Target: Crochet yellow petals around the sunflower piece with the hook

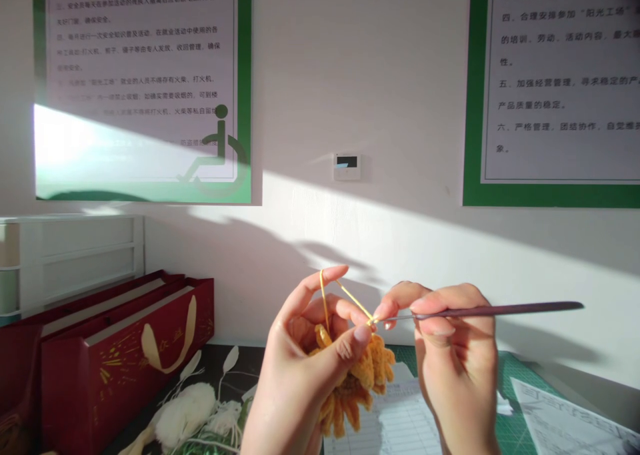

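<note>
Two posters (560,128) reading “阳光工场”, left fingers (345,351) pinching orange crochet (377,365), right fingers (447,299) pinching hook (520,307)

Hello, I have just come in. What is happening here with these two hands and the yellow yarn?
A person is crocheting. The left hand holds an orange-yellow crocheted piece with petal-like parts, and yellow yarn runs over its raised index finger. The right hand holds a crochet hook, its tip meeting the yarn at the top of the piece. Below are printed papers and a green mat; red gift bags stand to the left.
</note>
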A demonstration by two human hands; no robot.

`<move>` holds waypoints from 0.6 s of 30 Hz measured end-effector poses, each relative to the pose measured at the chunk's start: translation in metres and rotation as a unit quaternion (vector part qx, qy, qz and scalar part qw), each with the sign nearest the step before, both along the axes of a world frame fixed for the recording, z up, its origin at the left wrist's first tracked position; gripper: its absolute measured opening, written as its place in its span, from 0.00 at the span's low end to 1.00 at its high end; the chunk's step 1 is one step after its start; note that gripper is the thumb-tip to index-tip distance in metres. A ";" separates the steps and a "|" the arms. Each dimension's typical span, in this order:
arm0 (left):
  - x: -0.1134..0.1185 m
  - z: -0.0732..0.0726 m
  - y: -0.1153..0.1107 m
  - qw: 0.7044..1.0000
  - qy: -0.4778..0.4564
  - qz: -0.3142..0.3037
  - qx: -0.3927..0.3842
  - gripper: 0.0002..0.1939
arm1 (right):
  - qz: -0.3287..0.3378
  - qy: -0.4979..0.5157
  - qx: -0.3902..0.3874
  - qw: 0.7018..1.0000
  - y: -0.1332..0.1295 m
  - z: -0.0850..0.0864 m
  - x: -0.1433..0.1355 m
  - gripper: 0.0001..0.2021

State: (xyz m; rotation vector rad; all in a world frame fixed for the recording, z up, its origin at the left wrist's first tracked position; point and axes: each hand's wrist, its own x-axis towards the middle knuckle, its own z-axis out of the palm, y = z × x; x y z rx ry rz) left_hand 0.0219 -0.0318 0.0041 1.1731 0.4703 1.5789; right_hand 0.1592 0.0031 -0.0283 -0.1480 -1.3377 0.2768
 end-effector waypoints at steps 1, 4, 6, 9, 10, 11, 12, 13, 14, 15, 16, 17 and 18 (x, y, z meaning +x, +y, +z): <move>0.000 0.000 0.000 1.000 0.000 0.002 0.001 0.32 | -0.009 -0.006 0.011 1.000 -0.001 0.001 0.000 0.04; 0.000 0.000 0.000 1.000 0.002 0.012 0.000 0.32 | -0.043 -0.033 0.053 0.997 -0.004 0.003 0.001 0.05; 0.001 -0.001 0.000 1.000 0.005 0.013 0.001 0.31 | -0.065 -0.047 0.079 0.994 -0.005 0.004 0.001 0.07; 0.001 -0.002 0.000 1.000 0.004 0.013 0.007 0.29 | -0.090 -0.045 0.098 0.990 -0.005 0.003 0.000 0.07; 0.001 -0.002 0.000 1.000 0.003 0.011 0.007 0.29 | -0.095 -0.045 0.102 0.989 -0.005 0.003 0.000 0.07; 0.000 -0.002 0.000 1.000 0.005 0.008 0.005 0.29 | -0.100 -0.046 0.105 0.988 -0.005 0.002 -0.001 0.07; 0.000 -0.002 0.000 1.000 0.006 0.006 0.002 0.29 | -0.103 -0.047 0.108 0.988 -0.004 0.001 -0.002 0.07; 0.000 -0.003 0.001 1.000 0.008 0.003 -0.001 0.30 | -0.106 -0.047 0.111 0.987 -0.003 0.000 -0.003 0.07; 0.000 -0.003 0.001 1.000 0.009 0.000 -0.003 0.30 | -0.108 -0.044 0.113 0.987 -0.001 -0.001 -0.004 0.07; -0.001 -0.003 0.001 1.000 0.008 -0.002 -0.004 0.30 | -0.108 -0.039 0.116 0.987 0.000 -0.002 -0.004 0.07; -0.001 -0.003 0.001 1.000 0.005 -0.001 -0.007 0.30 | -0.107 -0.034 0.120 0.986 0.002 -0.003 -0.005 0.07; -0.001 -0.002 0.001 1.000 0.001 0.001 -0.009 0.31 | -0.103 -0.033 0.122 0.987 0.004 -0.003 -0.005 0.06; -0.001 -0.002 0.001 1.000 -0.003 0.006 -0.010 0.32 | -0.098 -0.037 0.123 0.987 0.006 -0.004 -0.005 0.06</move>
